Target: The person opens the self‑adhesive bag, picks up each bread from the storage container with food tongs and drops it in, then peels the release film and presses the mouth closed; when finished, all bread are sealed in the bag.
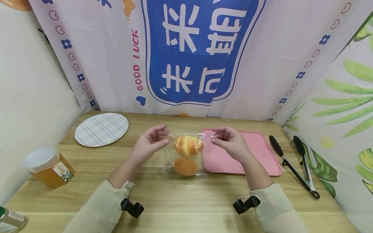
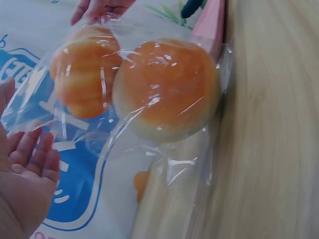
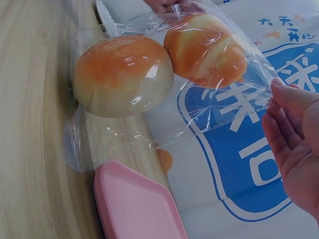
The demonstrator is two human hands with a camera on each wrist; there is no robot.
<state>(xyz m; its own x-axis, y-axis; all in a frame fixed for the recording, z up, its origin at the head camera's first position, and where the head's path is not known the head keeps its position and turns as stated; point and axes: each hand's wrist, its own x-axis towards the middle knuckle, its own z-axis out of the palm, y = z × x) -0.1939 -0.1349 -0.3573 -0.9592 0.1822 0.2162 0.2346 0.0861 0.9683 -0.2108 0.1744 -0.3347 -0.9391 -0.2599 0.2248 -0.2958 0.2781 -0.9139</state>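
Observation:
A clear plastic bag (image 1: 170, 155) hangs over the table with two bread pieces inside. The upper one is a striped, rolled bun (image 1: 186, 145); below it is a smooth round bun (image 1: 185, 167) with a browned top. My left hand (image 1: 149, 142) holds the bag's upper left corner, thumb and fingers at the film. At the opposite corner, my right hand (image 1: 231, 142) pinches the film between thumb and fingers, as the right wrist view shows. The bag's top edge is stretched between both hands.
A pink tray (image 1: 259, 152) lies right of the bag, with black-tipped tongs (image 1: 297, 174) beyond it. On the left are a checked round plate (image 1: 102, 129), a lidded tub of amber contents (image 1: 50, 168) and a jar (image 1: 11, 220). Printed curtains hang behind the table.

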